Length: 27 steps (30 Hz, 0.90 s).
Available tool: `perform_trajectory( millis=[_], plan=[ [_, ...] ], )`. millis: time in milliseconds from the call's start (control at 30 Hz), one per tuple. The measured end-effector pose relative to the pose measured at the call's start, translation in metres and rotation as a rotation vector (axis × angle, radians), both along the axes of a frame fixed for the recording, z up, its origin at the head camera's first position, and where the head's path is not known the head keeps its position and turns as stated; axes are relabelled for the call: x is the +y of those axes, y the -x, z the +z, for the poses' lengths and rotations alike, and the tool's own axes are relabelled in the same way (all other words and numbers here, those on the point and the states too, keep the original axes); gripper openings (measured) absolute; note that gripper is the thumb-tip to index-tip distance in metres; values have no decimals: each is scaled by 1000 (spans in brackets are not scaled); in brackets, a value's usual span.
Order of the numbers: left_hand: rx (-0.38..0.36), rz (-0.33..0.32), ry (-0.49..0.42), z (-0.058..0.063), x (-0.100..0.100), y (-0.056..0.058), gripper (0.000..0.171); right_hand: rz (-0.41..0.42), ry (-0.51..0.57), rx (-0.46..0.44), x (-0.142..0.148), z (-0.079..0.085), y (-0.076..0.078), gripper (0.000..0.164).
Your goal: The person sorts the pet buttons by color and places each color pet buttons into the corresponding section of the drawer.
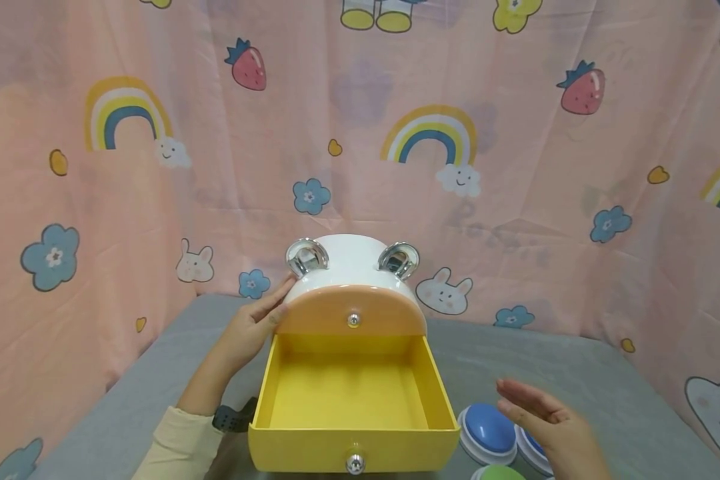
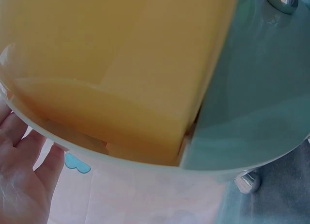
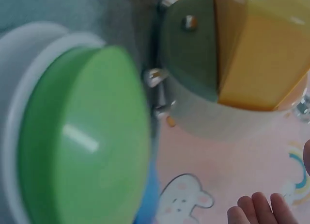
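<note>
A white rounded drawer box (image 1: 357, 257) with two silver ears stands in the middle of the head view. Its yellow drawer (image 1: 300, 448) is pulled far out, with its bare floor in sight. Above it, the orange drawer (image 1: 318, 310) is closed. The left wrist view also shows a closed green drawer (image 2: 252, 98) with a silver knob. My left hand (image 1: 249, 333) rests on the box's left side, fingers extended. To the right, my right hand (image 1: 561, 430) hovers with loosely bent fingers, holding nothing, beside a blue-domed round button (image 1: 490, 428) on a white base.
Another blue-domed button (image 1: 531, 445) is partly hidden behind my right hand. A green-domed button (image 3: 92, 136) sits close in the right wrist view. Grey cloth (image 1: 588, 373) covers the table, and a pink patterned curtain (image 1: 360, 180) hangs behind and at both sides.
</note>
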State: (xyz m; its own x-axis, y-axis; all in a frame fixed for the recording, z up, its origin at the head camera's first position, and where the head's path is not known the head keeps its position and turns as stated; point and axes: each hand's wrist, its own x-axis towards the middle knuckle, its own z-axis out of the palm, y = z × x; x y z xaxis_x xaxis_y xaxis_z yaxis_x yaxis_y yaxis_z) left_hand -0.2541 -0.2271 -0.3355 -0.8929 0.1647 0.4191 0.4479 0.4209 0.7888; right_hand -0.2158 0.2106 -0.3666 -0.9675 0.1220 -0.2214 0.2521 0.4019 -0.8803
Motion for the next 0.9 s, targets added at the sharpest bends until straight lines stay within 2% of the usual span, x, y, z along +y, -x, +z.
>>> perform_trajectory(
  millis=[233,333,467,700,900],
  plan=[
    [-9,6,1,0,0,-1,52,27,-98,-48,6,-17,13,105],
    [-10,0,-8,0,1,-1,52,52,-111,-44,7,-22,15,101],
    [-5,1,-18,1,1,0,51,45,-106,-47,4,-27,16,96],
    [-5,2,-7,0,0,0,52,93,-198,-72,5,-37,20,104],
    [-6,3,-4,0,0,-2,52,99,-216,-75,7,-45,23,107]
  ],
)
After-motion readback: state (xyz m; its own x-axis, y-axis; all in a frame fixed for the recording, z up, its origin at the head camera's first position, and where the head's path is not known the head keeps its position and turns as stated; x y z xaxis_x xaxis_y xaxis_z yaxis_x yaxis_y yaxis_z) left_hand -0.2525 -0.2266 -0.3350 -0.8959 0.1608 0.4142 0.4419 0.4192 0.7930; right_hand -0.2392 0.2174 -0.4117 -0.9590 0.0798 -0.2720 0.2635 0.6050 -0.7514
